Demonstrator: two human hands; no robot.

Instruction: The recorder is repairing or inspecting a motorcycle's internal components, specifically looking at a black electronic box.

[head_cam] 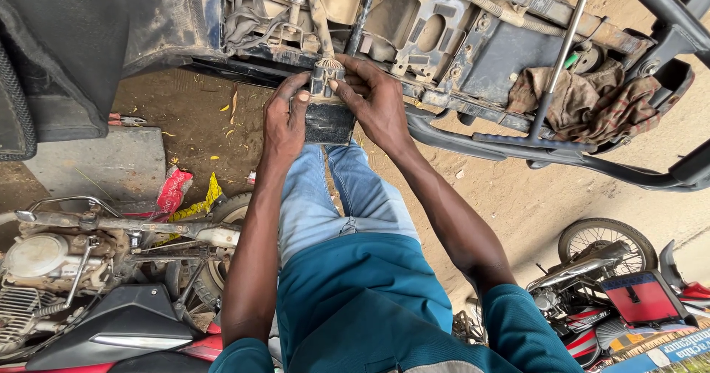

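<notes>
We hold a small dark box-shaped part with a plug of wires on top (328,114) in both our hands. It sits right in front of us, up against the dirty metal frame of a motorbike with its seat lifted off (473,40). Our left hand (285,118) wraps around the left side of the box, fingers closed on it. Our right hand (373,99) grips the right side, and its fingers pinch the plug at the top. We think two hands are needed because one keeps the box steady while the other works on the plug.

A crumpled brown checked rag (584,96) lies on the frame, near to hand for wiping. A thin shiny metal rod (562,55) leans across there.

The floor is bare brown dirt (518,195) with small yellow scraps. A flat grey stone slab (103,162) lies to the left. Other motorbikes stand close around our legs.
</notes>
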